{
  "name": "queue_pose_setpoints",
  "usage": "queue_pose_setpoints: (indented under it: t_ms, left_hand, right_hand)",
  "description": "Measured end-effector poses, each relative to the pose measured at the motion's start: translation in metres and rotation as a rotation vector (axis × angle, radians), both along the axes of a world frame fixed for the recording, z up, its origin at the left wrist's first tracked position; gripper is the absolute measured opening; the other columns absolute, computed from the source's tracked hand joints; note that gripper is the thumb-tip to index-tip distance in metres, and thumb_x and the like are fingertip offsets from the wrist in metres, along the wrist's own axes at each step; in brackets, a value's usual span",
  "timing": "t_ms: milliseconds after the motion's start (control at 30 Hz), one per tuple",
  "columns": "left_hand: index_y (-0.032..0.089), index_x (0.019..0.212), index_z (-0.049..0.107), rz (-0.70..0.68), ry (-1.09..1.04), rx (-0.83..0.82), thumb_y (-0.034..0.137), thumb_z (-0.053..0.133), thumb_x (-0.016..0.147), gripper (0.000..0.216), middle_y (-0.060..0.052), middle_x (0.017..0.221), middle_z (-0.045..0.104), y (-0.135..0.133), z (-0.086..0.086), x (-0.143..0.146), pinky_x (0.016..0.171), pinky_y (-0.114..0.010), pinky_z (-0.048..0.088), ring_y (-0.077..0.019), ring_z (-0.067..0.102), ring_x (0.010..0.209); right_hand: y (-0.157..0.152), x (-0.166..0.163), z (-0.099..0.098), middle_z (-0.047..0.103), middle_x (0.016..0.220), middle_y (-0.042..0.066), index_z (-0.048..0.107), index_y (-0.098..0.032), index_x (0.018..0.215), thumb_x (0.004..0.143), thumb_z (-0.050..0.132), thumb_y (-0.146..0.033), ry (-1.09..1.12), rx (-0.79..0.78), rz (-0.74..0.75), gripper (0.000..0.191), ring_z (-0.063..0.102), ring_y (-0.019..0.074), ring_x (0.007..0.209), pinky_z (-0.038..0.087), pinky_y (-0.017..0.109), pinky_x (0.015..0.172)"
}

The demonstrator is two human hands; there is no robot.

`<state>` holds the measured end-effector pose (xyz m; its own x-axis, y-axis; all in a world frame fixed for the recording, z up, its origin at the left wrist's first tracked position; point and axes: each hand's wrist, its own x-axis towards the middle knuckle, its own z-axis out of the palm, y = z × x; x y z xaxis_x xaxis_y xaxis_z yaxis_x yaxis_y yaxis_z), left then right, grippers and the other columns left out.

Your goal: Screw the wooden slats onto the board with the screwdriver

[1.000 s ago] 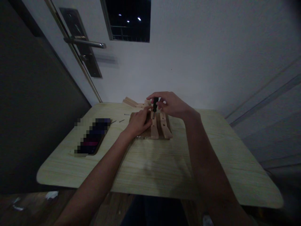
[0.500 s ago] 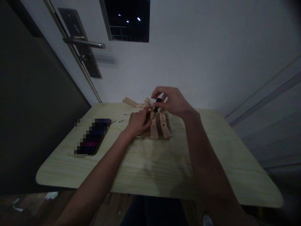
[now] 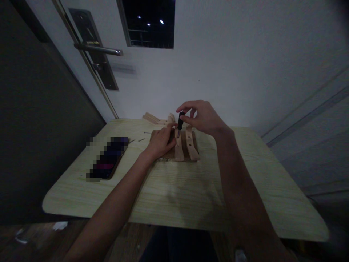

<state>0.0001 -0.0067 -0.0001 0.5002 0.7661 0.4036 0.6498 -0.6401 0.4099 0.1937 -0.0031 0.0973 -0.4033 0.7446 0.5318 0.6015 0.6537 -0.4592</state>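
Note:
My right hand (image 3: 201,116) pinches the black handle of a small screwdriver (image 3: 180,122) from its right side. The screwdriver stands nearly upright, its tip down at a hole in a bent wooden strip (image 3: 179,153). My left hand (image 3: 160,140) lies over a brown board (image 3: 167,155), with thumb and forefinger gripping the strip from the left near the screwdriver tip. A second bent wooden strip (image 3: 190,142) with holes rests on the board to the right. My left hand covers much of the board's left part.
Further wooden pieces (image 3: 155,119) lie behind the board. Several screws (image 3: 141,140) are scattered left of it, close to a phone (image 3: 109,160) that is partly blurred out. The wood-grain table (image 3: 191,196) meets a white door (image 3: 231,65) with a metal handle (image 3: 106,51).
My right-hand fingers have turned the screwdriver handle, and its top has shifted slightly left. My left hand stays in place on the strip.

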Motion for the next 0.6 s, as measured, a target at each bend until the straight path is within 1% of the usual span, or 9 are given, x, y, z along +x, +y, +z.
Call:
queue_pose_setpoints:
  t_ms: [133,267,333,467,533,600]
  left_hand:
    - [0.019,0.141,0.034,0.017,0.012,0.0,0.03,0.052,0.088,0.057,-0.014,0.129,0.067,-0.0002,0.0001,0.0005,0.097,-0.049,0.052,-0.0298,0.067,0.113]
    - [0.019,0.142,0.033,0.017,0.017,-0.001,0.03,0.051,0.088,0.058,-0.014,0.128,0.067,-0.0004,0.0003,0.0004,0.096,-0.05,0.053,-0.031,0.067,0.113]
    - [0.019,0.142,0.033,0.017,0.016,-0.001,0.032,0.051,0.088,0.058,-0.015,0.128,0.067,-0.0001,0.0001,0.0002,0.095,-0.051,0.052,-0.0322,0.066,0.114]
    - [0.019,0.142,0.034,0.001,-0.003,-0.001,0.031,0.051,0.087,0.059,-0.014,0.13,0.067,0.0002,-0.0002,0.0001,0.097,-0.05,0.052,-0.0319,0.066,0.116]
    - [0.019,0.142,0.035,0.005,-0.004,0.001,0.031,0.052,0.087,0.059,-0.013,0.13,0.067,-0.0001,-0.0002,0.0003,0.098,-0.048,0.052,-0.0307,0.066,0.116]
    - [0.02,0.142,0.035,0.015,0.003,0.002,0.03,0.052,0.086,0.059,-0.013,0.131,0.067,-0.0006,0.0,0.0004,0.099,-0.048,0.051,-0.03,0.065,0.118]
  right_hand:
    - [-0.0009,-0.0031,0.0008,0.07,0.08,0.004,0.072,-0.018,0.085,0.079,0.072,-0.025,-0.002,-0.006,-0.023,0.009,0.059,0.0152,0.07,0.045,0.03,0.07]
    - [-0.0013,-0.0049,-0.0019,0.065,0.074,0.002,0.064,-0.018,0.075,0.079,0.076,-0.034,-0.011,0.008,-0.082,0.02,0.055,0.015,0.07,0.041,0.029,0.068]
    - [-0.0014,-0.0054,-0.0028,0.064,0.075,0.002,0.063,-0.018,0.075,0.08,0.076,-0.035,-0.005,0.006,-0.088,0.022,0.054,0.0148,0.07,0.041,0.029,0.068]
    - [-0.0018,-0.006,-0.0011,0.069,0.087,0.003,0.067,-0.019,0.088,0.081,0.074,-0.03,0.04,-0.003,0.0,0.015,0.058,0.0144,0.072,0.045,0.029,0.069]
    - [-0.0017,-0.0058,0.0004,0.071,0.088,0.003,0.069,-0.02,0.087,0.082,0.071,-0.026,0.04,-0.01,0.05,0.008,0.06,0.0146,0.073,0.046,0.029,0.071]
    - [-0.0012,-0.0047,0.0008,0.072,0.085,0.003,0.071,-0.019,0.082,0.081,0.068,-0.022,0.026,-0.026,0.068,0.004,0.061,0.015,0.074,0.047,0.03,0.073]
